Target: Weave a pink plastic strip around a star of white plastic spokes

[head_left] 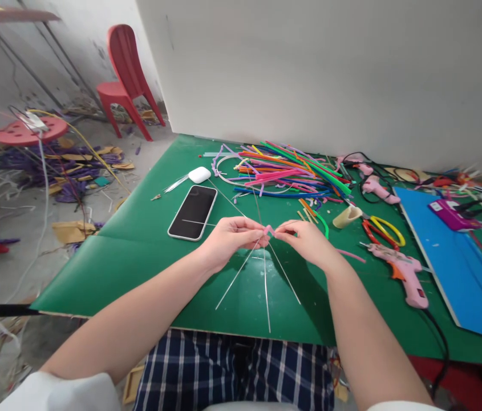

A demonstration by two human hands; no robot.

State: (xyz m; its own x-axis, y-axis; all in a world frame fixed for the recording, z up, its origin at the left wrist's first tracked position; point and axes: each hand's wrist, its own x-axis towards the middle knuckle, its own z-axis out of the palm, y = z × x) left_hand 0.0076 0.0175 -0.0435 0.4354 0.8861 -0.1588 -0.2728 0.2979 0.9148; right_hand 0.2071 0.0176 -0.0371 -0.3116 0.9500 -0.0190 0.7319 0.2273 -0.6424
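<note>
Item, hands: two, bare, forearms reaching in from the lower edge and meeting above the middle of the green mat.
- Left hand: palm turned inward, thumb and forefinger closed together on the pink strip.
- Right hand: mirrors it, fingertips pinched on the same strip from the other side, remaining fingers loosely curled.

Item, pink strip: one short piece, held between the two hands just above the mat.

Item, thin pale wires: three legs fan out below the pinch toward the mat's near edge; whether they are gripped along with the strip cannot be told.

Item, phone: one, dark screen up, left of the hands.

Item, white case: one, just beyond the phone.

Item, coloured strips: one loose heap, too many to count, at the mat's far side.

Item, pink glue guns: two, the near glue gun right of the right hand, the far glue gun behind it.

Item, cutters: one pair, red and yellow handles, between the guns.

Item, blue board: one, far right.
</note>
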